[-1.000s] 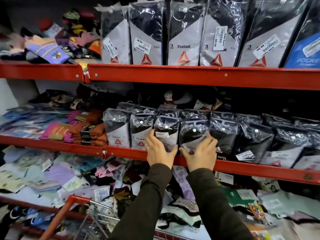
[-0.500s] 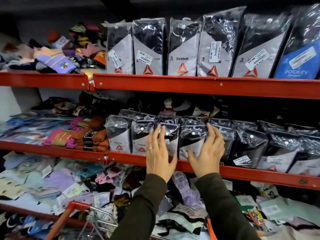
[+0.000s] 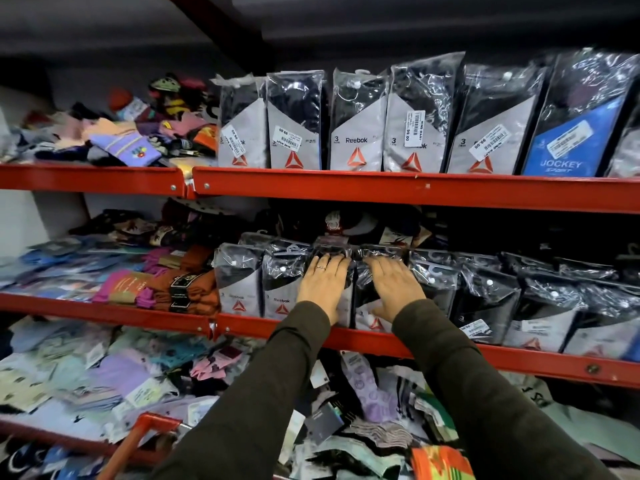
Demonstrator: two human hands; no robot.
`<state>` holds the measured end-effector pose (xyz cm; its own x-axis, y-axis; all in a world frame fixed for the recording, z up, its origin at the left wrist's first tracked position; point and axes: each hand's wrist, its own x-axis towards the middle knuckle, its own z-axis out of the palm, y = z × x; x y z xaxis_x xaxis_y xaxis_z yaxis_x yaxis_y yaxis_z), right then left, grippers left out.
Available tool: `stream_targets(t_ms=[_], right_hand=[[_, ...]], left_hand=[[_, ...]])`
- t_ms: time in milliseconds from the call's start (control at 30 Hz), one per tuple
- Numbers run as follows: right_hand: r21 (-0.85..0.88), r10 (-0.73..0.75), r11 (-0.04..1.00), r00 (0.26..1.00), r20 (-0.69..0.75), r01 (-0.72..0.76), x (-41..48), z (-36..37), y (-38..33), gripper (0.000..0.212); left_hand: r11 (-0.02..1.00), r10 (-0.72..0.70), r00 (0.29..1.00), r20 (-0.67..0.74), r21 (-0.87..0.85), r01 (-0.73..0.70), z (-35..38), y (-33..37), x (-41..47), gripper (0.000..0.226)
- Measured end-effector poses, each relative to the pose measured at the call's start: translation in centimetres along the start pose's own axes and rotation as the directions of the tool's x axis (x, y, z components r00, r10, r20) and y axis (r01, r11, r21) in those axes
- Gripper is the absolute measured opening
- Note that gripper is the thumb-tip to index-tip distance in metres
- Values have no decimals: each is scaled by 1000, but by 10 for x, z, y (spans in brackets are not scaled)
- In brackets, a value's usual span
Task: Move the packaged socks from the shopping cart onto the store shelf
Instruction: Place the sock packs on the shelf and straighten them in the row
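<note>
Red steel edges the middle shelf, which crosses the centre of the frame, and the sock packs stand on it in an upright row, their long axes vertical and their printed faces turned outward. Both hands lie flat against the fronts of two neighbouring packs at centre frame. The left hand, with a ring on one finger, has its fingers spread and pointing up over one pack. The right hand rests the same way on the pack just to the right. Neither hand is closed around anything; the palms press, the fingers are extended, and nothing is grasped.

These packs look already placed, and the hands appear to be pushing them back or squaring them against the row. The relation that matters for the next move is this: the shelf packs are straight ahead of the palms, while any further packs would lie the other way, down at the bottom of the frame, where only the red cart handle shows at lower left. The cart's contents are not visible. The left hand sits on the side nearer that handle, so it would likely have the shorter reach down. A higher shelf across the upper frame holds a similar upright row.
</note>
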<state>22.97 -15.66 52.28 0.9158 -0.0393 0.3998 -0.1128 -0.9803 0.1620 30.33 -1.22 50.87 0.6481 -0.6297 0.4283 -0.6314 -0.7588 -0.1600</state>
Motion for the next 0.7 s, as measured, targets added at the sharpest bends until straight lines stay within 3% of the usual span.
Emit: stream_targets(t_ms=[200, 333, 467, 567, 700], right_hand=[[-6, 29, 1000, 1000, 3, -29, 0, -1, -6, 97], [28, 22, 999, 999, -26, -21, -4, -1, -2, 108], [80, 65, 995, 993, -101, -57, -24, -15, 27, 123], [68, 149, 988, 982, -114, -142, -44, -26, 62, 123], [23, 223, 975, 975, -17, -223, -63, -28, 106, 124]], left_hand=[[1000, -25, 999, 24, 10, 25, -7, 4, -1, 102], [986, -49, 999, -7, 162, 49, -13, 10, -5, 95], [982, -79, 993, -89, 166, 93, -26, 30, -10, 116], [996, 14, 991, -134, 88, -2, -37, 60, -4, 117], [988, 147, 981, -124, 58, -141, -39, 109, 13, 111]])
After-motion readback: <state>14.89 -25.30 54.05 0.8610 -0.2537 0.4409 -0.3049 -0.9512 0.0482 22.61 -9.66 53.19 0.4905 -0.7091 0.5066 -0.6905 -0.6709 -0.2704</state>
